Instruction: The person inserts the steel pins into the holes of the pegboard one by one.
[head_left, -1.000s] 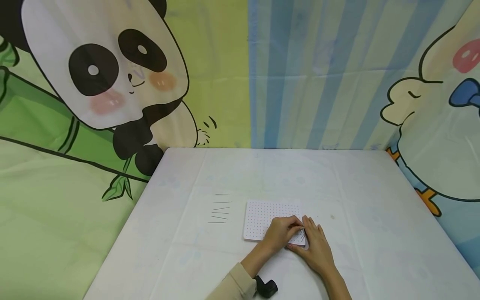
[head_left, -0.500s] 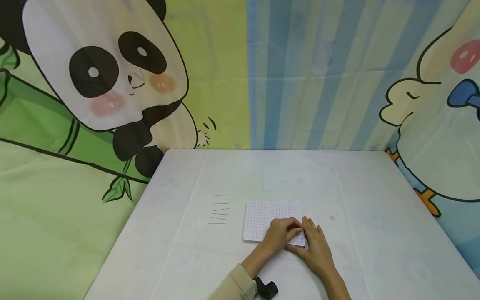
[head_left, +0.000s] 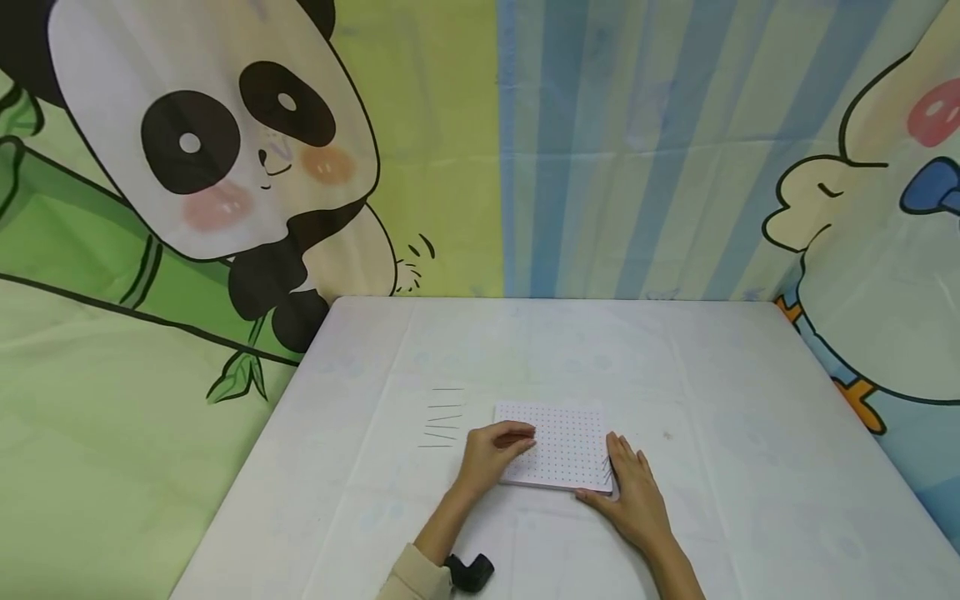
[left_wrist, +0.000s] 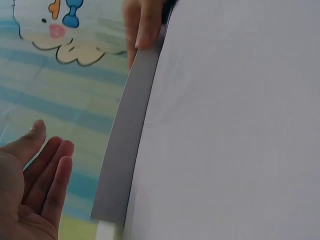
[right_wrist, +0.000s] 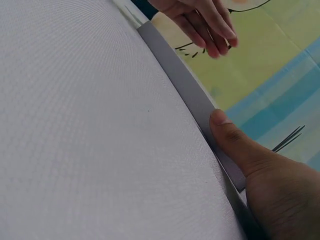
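Note:
A white board (head_left: 558,446) dotted with rows of small holes lies flat on the table. My left hand (head_left: 487,454) is over the board's left side, its fingers slightly bent; in the left wrist view, thumb and fingers are apart with nothing between them. My right hand (head_left: 633,492) rests at the near right corner, thumb against the front side (right_wrist: 192,95) and straight fingers along the right edge. Several thin dark pins (right_wrist: 290,140) stick up, leaning, from the board beside the right hand. Left of the board, several more thin pins (head_left: 442,419) lie in a loose column.
The white table (head_left: 360,517) stretches out around the board. A black strap-like device (head_left: 470,573) sits at the left wrist, by the beige sleeve (head_left: 416,575). Behind the table hangs a cloth backdrop (head_left: 427,150) with a cartoon panda and stripes.
My left hand has moved left from the pins at the board's right edge to its left side, uncovering the board's middle. My right hand has stayed at the corner.

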